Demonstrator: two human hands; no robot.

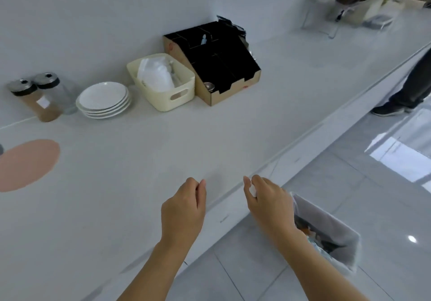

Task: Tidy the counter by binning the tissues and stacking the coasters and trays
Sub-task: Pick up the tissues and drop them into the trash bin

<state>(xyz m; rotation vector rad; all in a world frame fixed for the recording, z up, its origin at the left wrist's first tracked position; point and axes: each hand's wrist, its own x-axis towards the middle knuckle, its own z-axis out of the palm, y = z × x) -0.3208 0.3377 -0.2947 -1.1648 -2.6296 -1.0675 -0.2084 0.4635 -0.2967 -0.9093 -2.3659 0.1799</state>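
At the near edge of the pale grey table (163,151), toward six o'clock, both bare hands hover with knuckles up. The left hand (183,209) has its fingers curled loosely inward, thumb resting against the forefinger, and nothing shows in it. The right hand (268,201) is closed around a small crumpled white tissue (252,191), a scrap of which peeks out between thumb and fingers; this hand lies past the table's edge, just beside the white-lined waste bin (331,233) standing on the tiled floor at about four o'clock. At nine o'clock a flat round pink coaster (26,164) lies on the table, partly cut off by the frame. Along the wall from ten to twelve o'clock stand two clear shakers with metal lids (35,95), a stack of round white saucers (103,100), a cream plastic basket (163,82) and a black-lined cardboard organiser box (214,62).
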